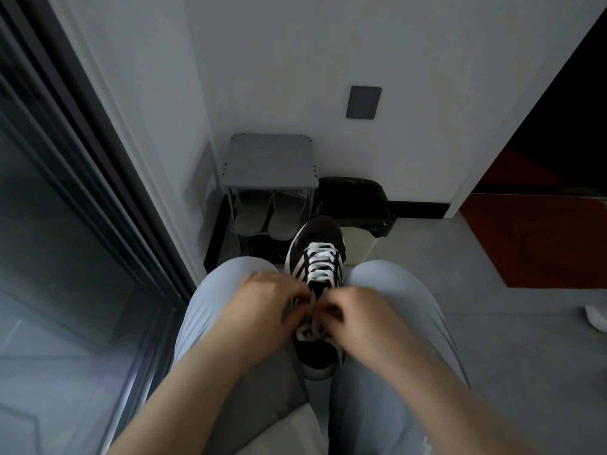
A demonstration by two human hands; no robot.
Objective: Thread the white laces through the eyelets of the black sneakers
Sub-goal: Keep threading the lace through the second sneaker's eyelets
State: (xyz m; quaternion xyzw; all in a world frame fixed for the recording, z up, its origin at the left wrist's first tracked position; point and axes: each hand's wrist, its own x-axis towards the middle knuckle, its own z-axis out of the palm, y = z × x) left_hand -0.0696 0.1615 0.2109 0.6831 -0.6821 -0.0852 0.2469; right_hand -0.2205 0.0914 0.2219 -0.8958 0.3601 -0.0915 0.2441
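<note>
resting between the knees, toe pointing away, the sneaker [320, 231] has its lace [320, 261] crossed through the lower eyelets. left hand [262, 307] and right hand [356, 320] meet above its tongue, fingers curled, pinching the lace ends.

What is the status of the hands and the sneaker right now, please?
Both working: left hand and right hand pinching the laces at the top eyelets. Black sneaker between the knees, lower rows laced. Nothing in the way.
</note>
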